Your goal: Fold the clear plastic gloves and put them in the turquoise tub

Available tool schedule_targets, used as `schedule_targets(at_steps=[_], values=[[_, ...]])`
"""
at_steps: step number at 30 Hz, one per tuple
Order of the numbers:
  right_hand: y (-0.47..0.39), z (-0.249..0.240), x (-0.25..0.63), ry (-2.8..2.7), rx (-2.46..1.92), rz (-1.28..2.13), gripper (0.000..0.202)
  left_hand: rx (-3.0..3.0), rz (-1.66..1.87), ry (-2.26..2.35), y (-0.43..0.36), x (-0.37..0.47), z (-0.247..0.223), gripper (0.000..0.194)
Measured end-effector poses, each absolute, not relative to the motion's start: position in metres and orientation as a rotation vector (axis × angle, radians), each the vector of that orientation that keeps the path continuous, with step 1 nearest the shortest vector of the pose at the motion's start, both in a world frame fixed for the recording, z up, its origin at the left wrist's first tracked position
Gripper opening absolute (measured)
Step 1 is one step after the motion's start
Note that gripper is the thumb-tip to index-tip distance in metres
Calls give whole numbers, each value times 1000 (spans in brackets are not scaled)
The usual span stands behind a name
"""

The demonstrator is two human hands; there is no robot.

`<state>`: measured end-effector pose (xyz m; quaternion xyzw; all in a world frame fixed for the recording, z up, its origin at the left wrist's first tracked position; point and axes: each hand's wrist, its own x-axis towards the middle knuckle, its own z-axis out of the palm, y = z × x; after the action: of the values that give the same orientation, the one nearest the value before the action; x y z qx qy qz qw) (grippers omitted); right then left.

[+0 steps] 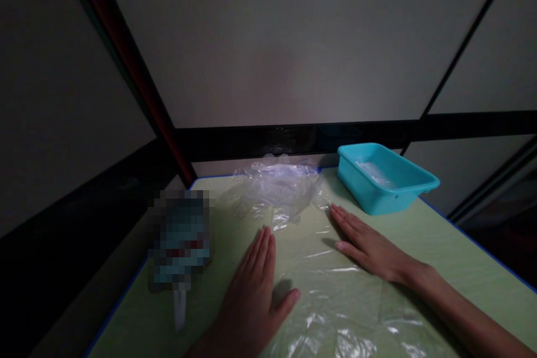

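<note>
A thin clear plastic sheet (319,279) lies spread on the green tabletop, wrinkled near the front. My left hand (255,291) rests flat at its left side, thumb apart from the fingers, holding nothing. On the right, my right hand (369,243) lies flat with its fingertips by the sheet's far right part, also holding nothing. Beyond both hands sits a crumpled heap of clear plastic (279,182); whether it joins the flat sheet I cannot tell.
A turquoise basin (390,201) with something clear and whitish inside stands at the back right of the green table (453,257). At the left is a pixelated blue-green object (182,240) with a white strip (179,307) below it. Pale panels (285,45) rise behind the table.
</note>
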<state>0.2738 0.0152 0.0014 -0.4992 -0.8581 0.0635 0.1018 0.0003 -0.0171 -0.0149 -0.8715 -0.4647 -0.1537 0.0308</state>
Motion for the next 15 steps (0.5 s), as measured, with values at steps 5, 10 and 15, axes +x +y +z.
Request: schedule_targets(at_steps=[5, 10, 15], values=[[3, 26, 250, -2568, -1341, 253, 66, -2709, -527, -1343, -22, 4, -10, 74], [-6, 36, 209, -2744, -1036, 447, 74, -2701, -451, -1293, -24, 4, -17, 68], [-7, 23, 191, -2771, -908, 589, 78, -2691, -405, -1267, -20, 3, -28, 68]])
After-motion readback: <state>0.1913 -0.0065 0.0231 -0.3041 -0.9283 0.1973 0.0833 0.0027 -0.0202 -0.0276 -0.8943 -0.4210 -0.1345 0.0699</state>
